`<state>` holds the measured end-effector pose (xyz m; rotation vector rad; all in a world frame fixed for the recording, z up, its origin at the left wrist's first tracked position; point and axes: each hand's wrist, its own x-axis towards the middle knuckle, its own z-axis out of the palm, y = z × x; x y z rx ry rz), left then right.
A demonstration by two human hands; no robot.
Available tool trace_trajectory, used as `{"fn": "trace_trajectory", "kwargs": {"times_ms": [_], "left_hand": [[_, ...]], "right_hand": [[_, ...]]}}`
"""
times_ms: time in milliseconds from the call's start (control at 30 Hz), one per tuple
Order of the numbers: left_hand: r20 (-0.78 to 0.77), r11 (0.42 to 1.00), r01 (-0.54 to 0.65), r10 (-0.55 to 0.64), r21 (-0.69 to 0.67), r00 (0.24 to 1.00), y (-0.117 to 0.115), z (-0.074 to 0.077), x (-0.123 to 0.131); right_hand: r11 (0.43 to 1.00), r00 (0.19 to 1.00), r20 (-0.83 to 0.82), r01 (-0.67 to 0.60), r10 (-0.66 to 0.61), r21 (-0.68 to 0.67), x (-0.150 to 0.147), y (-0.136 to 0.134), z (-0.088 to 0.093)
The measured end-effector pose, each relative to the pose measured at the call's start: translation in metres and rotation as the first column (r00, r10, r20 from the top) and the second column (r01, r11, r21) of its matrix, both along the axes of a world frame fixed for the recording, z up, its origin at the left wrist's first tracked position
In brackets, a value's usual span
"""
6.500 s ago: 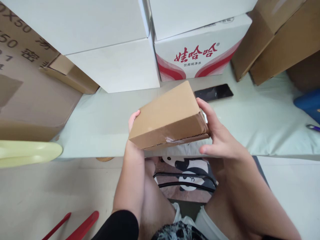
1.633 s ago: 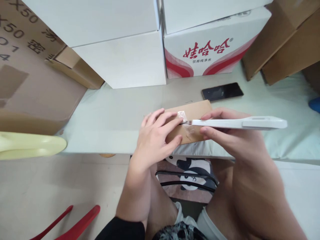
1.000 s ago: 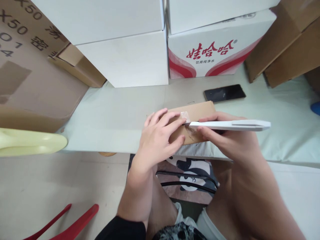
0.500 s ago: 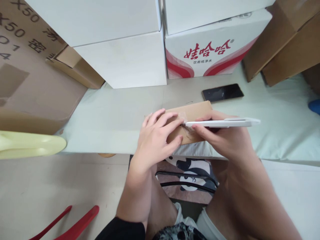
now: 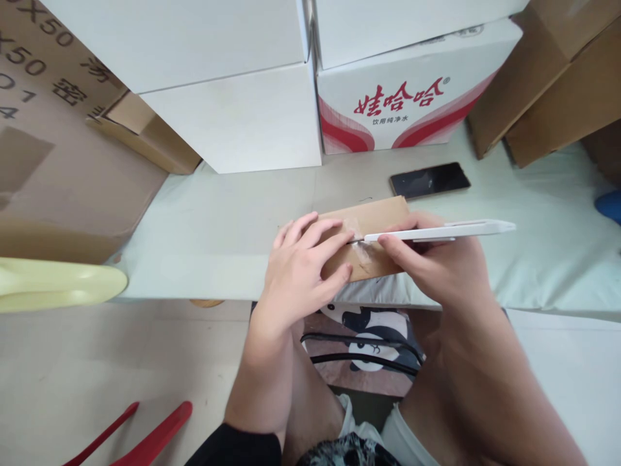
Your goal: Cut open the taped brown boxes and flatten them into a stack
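Observation:
A small brown cardboard box [image 5: 373, 210] lies on the pale green cloth surface, with a strip of clear tape [image 5: 359, 251] across its top seam. My left hand [image 5: 303, 268] rests on the box's left part, fingers spread. My right hand [image 5: 444, 262] is closed around a white utility knife [image 5: 436, 231], thumb along its near side. The knife's thin dark blade meets the taped seam close to my left index fingertip. How deep the blade sits cannot be made out.
A black phone [image 5: 429, 180] lies behind the box. White cartons [image 5: 242, 123] and a carton with red lettering [image 5: 417, 110] stand at the back. Brown boxes flank both sides. A bag with panda pictures [image 5: 369, 349] hangs or stands below the front edge.
My right hand has drawn the knife slightly to the right along the seam, tilting it a little. More of the tape shows. The left hand stays on the box.

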<state>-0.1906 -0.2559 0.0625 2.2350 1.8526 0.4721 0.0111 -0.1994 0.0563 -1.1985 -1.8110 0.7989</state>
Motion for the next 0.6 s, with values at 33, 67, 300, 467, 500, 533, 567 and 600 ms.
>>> {"fn": "trace_trajectory", "kwargs": {"times_ms": [33,67,300,467,500,533,567,600], "left_hand": [[0.000,1.000,0.002,-0.002,0.003,1.000,-0.0001,-0.0003,-0.0001],[0.000,1.000,0.001,-0.001,0.006,1.000,-0.0002,-0.0006,-0.0002],[0.008,0.999,0.000,0.000,0.033,1.000,-0.0009,-0.0017,-0.0008],[0.014,0.999,-0.001,0.001,0.036,1.000,-0.0007,-0.0021,-0.0003],[0.014,0.999,-0.001,0.000,0.039,1.000,-0.0007,-0.0021,-0.0002],[0.013,0.999,-0.001,0.000,0.041,1.000,-0.0007,-0.0022,-0.0001],[0.013,0.999,-0.001,0.000,0.041,1.000,-0.0007,-0.0023,-0.0001],[0.013,0.999,0.000,0.000,0.041,1.000,-0.0007,-0.0023,-0.0002]], "right_hand": [[1.000,1.000,0.005,0.000,0.000,0.002,0.0003,0.0001,-0.0001],[1.000,1.000,0.012,0.001,-0.001,0.002,0.0005,0.0002,-0.0001],[0.993,0.997,-0.013,0.068,-0.070,-0.094,0.0021,-0.0019,0.0005],[1.000,0.999,0.037,-0.007,0.007,-0.023,0.0017,-0.0006,0.0001],[1.000,0.999,0.041,-0.010,0.011,-0.010,0.0014,-0.0001,-0.0003],[1.000,0.999,0.040,-0.011,0.011,0.000,0.0011,0.0002,-0.0007],[1.000,0.999,0.038,-0.015,0.015,0.006,0.0007,0.0005,-0.0011],[1.000,0.999,0.038,-0.021,0.021,0.010,0.0005,0.0007,-0.0014]]}}
